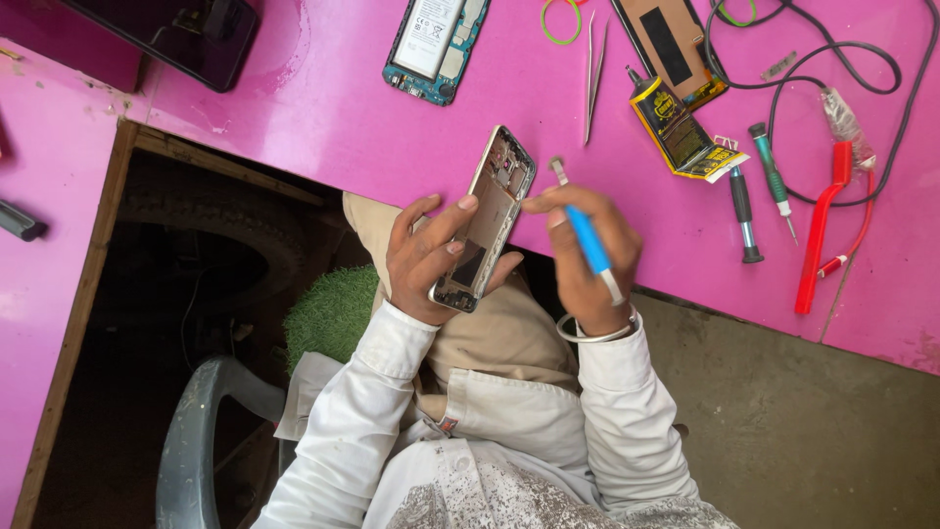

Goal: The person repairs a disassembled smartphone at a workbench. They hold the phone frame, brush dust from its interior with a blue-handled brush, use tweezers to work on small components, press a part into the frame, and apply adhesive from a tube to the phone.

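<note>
My left hand (426, 257) grips an opened phone frame (490, 211) with a silver rim, its bare inside facing up, over the edge of the pink table (323, 108). My right hand (587, 255) holds a small blue-handled tool (590, 245), its tip pointing up past the frame's upper right side. A thin bangle sits on my right wrist. Both white sleeves show below the hands.
On the table lie another opened phone with its battery showing (431, 44), tweezers (594, 69), a yellow glue tube (671, 122), a screen panel (671, 44), two screwdrivers (759, 191), a red tool (821, 230), black cables (842, 54) and green rubber bands (561, 20). A grey plastic chair (201, 431) is below.
</note>
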`<control>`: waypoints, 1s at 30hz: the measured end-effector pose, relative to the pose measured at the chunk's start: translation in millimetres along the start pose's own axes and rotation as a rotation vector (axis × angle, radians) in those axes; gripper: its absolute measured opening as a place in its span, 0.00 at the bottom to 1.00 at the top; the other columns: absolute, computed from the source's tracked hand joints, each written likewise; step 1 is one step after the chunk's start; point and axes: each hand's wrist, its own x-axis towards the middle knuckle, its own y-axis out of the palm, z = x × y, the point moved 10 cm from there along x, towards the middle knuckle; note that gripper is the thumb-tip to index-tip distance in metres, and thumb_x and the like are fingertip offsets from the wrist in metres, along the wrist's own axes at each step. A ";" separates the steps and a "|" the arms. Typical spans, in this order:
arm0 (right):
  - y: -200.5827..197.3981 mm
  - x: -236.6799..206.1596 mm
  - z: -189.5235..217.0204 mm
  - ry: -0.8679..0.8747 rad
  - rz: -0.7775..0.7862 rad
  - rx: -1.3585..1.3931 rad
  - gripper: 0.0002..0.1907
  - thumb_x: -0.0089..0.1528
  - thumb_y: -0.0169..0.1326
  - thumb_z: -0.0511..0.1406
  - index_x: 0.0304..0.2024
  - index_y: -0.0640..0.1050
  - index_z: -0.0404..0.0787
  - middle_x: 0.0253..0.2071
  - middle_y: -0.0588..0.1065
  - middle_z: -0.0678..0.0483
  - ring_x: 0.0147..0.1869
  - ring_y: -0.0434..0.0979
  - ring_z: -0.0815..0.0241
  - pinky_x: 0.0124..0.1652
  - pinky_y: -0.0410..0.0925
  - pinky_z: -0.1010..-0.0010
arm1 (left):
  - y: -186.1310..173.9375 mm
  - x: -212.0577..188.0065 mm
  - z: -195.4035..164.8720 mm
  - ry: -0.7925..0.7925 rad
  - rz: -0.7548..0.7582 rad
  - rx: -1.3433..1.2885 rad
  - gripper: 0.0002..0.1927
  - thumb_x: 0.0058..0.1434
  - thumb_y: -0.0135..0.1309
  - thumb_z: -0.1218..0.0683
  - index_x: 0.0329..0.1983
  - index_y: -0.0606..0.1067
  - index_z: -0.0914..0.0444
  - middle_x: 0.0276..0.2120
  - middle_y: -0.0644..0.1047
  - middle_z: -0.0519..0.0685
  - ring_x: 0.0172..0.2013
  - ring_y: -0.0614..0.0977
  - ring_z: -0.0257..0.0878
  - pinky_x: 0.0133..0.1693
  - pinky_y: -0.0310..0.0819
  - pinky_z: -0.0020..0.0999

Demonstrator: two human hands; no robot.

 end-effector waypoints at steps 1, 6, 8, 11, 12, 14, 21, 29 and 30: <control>5.3 0.9 5.7 -0.042 0.050 -0.128 0.07 0.75 0.50 0.33 0.52 0.75 0.34 0.46 0.82 0.46 0.50 0.83 0.54 0.50 0.75 0.63 | 0.1 0.1 1.8 -0.011 0.001 -0.007 0.47 0.52 0.80 0.49 0.62 0.56 0.54 0.58 0.75 0.54 0.56 0.82 0.47 0.60 0.76 0.55; 8.7 0.8 7.3 -0.045 0.096 -0.278 0.05 0.72 0.50 0.30 0.50 0.75 0.37 0.46 0.83 0.49 0.50 0.83 0.56 0.51 0.75 0.66 | -1.6 0.5 10.8 -0.095 -0.013 -0.077 0.45 0.53 0.79 0.47 0.59 0.56 0.54 0.61 0.73 0.58 0.59 0.78 0.51 0.60 0.76 0.50; 2.0 -0.9 5.2 -0.041 0.048 -0.174 0.08 0.74 0.50 0.30 0.55 0.73 0.36 0.51 0.81 0.47 0.54 0.83 0.55 0.54 0.74 0.67 | 0.9 0.7 9.6 -0.088 0.048 -0.090 0.42 0.52 0.76 0.46 0.57 0.58 0.57 0.62 0.73 0.58 0.61 0.77 0.53 0.63 0.70 0.54; -3.8 -6.3 -4.1 -0.001 0.003 -0.059 0.11 0.76 0.49 0.29 0.61 0.71 0.36 0.54 0.80 0.46 0.56 0.82 0.56 0.57 0.74 0.68 | 4.0 -1.3 10.9 -0.128 0.149 -0.030 0.34 0.50 0.73 0.47 0.51 0.65 0.59 0.62 0.73 0.59 0.62 0.77 0.54 0.65 0.68 0.55; -5.3 -7.1 -8.2 0.013 -0.010 -0.030 0.12 0.76 0.48 0.28 0.62 0.71 0.36 0.55 0.80 0.46 0.56 0.82 0.57 0.57 0.74 0.68 | 6.2 -1.5 12.5 -0.144 0.182 0.002 0.31 0.50 0.72 0.47 0.49 0.67 0.60 0.62 0.74 0.59 0.62 0.77 0.55 0.65 0.68 0.54; -6.9 -9.3 -17.1 0.054 -0.018 0.004 0.14 0.74 0.48 0.27 0.63 0.70 0.36 0.56 0.79 0.45 0.51 0.81 0.59 0.53 0.75 0.69 | 5.5 -0.2 8.6 -0.112 0.183 0.036 0.27 0.52 0.71 0.48 0.48 0.71 0.62 0.61 0.74 0.58 0.62 0.77 0.54 0.65 0.68 0.54; -17.1 -16.2 -38.1 0.177 -0.093 0.264 0.19 0.72 0.46 0.24 0.65 0.65 0.37 0.62 0.75 0.41 0.51 0.84 0.57 0.46 0.77 0.71 | 9.3 1.4 1.9 -0.083 0.221 0.084 0.21 0.53 0.69 0.47 0.44 0.77 0.61 0.56 0.78 0.49 0.61 0.78 0.52 0.65 0.67 0.52; -23.2 -21.6 -44.2 0.174 -0.156 0.166 0.23 0.75 0.45 0.34 0.72 0.64 0.36 0.55 0.75 0.45 0.54 0.80 0.60 0.48 0.77 0.70 | 17.3 7.3 1.0 -0.111 0.328 0.120 0.27 0.49 0.69 0.41 0.49 0.79 0.57 0.60 0.76 0.47 0.63 0.74 0.51 0.65 0.61 0.51; -25.8 -22.1 -44.4 0.178 -0.185 0.164 0.22 0.76 0.45 0.36 0.72 0.65 0.36 0.51 0.75 0.47 0.53 0.79 0.62 0.47 0.77 0.72 | 20.4 7.6 0.4 -0.124 0.365 0.130 0.29 0.48 0.69 0.38 0.50 0.79 0.56 0.61 0.75 0.48 0.64 0.73 0.51 0.64 0.59 0.51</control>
